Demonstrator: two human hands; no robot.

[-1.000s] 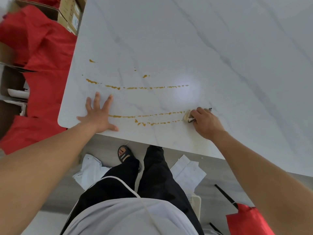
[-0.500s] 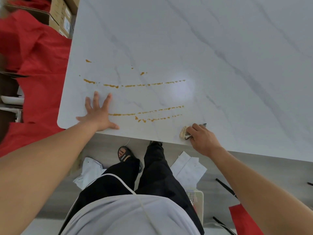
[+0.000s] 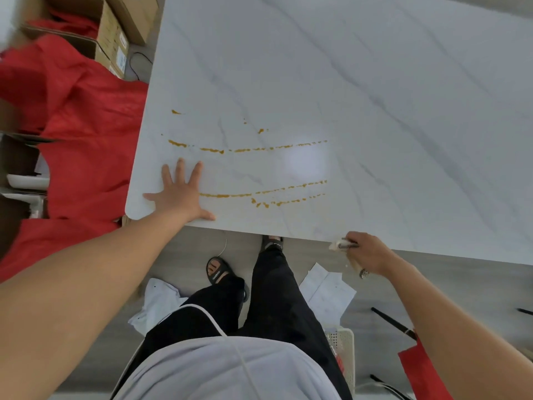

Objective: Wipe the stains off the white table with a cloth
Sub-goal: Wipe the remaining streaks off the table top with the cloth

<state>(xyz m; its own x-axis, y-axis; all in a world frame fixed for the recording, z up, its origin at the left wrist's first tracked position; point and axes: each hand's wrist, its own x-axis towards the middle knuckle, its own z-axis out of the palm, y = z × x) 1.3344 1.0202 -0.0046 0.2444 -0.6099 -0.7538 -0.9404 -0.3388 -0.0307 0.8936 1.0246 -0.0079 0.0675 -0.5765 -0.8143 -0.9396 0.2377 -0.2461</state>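
The white marble-veined table (image 3: pixel 360 96) carries several orange-brown stain streaks (image 3: pixel 259 194) near its front left corner, with another line (image 3: pixel 248 149) farther back. My left hand (image 3: pixel 180 194) presses flat on the table by the corner, fingers spread, just left of the streaks. My right hand (image 3: pixel 364 252) grips a small crumpled cloth (image 3: pixel 339 244) at the table's front edge, right of the stains and partly off the tabletop. Most of the cloth is hidden inside the fist.
Red fabric (image 3: pixel 78 125) and cardboard boxes (image 3: pixel 115 33) lie left of the table. On the floor below are white papers (image 3: pixel 326 290), a white perforated basket (image 3: pixel 341 353), a red bag (image 3: pixel 421 370) and my legs and sandals.
My right hand with the cloth has slid from the right ends of the two near streaks back toward me, down to the table's front edge. The left hand has stayed planted.
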